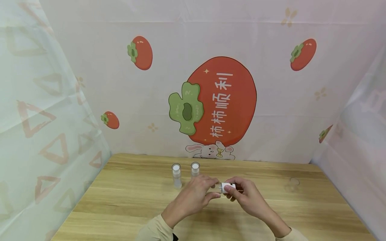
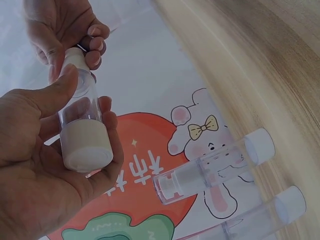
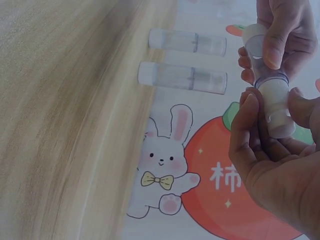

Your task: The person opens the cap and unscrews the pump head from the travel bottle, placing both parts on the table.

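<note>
A clear pump bottle with a white base and a white pump head lies sideways between both hands, above the table. My left hand holds its clear body, thumb on one side and fingers curled behind; the white base shows in the left wrist view. At the other end, my right hand pinches the white pump head between thumb and fingers. No clear cap covers this pump head. Two similar bottles, one left of the other, stand upright with clear caps beyond my left hand.
A small transparent cap lies on the wooden table at the right. Behind the table hangs a white cloth printed with persimmons and a rabbit. Cloth sides also border the table at left and right.
</note>
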Tool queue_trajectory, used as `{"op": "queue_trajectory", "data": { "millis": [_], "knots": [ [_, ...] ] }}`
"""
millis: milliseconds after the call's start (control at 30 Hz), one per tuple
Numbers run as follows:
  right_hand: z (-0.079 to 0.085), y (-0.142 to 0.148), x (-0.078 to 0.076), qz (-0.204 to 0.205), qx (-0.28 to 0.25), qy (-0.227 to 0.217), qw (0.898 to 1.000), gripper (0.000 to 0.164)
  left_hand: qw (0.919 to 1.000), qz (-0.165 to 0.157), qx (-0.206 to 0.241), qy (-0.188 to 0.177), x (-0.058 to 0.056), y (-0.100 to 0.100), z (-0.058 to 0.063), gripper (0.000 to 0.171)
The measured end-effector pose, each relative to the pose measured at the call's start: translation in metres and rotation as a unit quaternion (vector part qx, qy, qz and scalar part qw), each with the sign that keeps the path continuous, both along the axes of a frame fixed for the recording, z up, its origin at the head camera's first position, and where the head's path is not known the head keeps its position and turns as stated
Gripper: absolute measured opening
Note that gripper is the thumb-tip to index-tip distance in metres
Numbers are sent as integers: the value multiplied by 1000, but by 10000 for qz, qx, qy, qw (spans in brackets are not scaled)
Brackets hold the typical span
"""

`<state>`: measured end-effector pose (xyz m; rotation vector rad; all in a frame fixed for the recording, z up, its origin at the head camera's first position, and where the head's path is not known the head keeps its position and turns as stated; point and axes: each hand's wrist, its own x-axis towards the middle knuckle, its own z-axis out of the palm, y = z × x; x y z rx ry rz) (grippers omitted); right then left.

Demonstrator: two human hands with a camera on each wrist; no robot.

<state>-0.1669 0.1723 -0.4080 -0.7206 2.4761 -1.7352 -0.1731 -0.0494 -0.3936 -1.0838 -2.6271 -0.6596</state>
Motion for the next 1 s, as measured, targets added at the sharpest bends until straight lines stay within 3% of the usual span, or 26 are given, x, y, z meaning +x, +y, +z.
{"op": "queue_trajectory", "data": {
  "millis": [433,733,1000],
  "knots": [
    [2,0,1,-75,20,-337,9994,24,9998,-87,166,-105,0,0,1,33],
    [2,-1,-1,137,-139,-562,9982,30,9986,150,287,408,3,2,1,37],
    [5,-2,-1,338,-464,-795,9952,32,9974,185,325,617,4,3,2,37]
  ]
}}
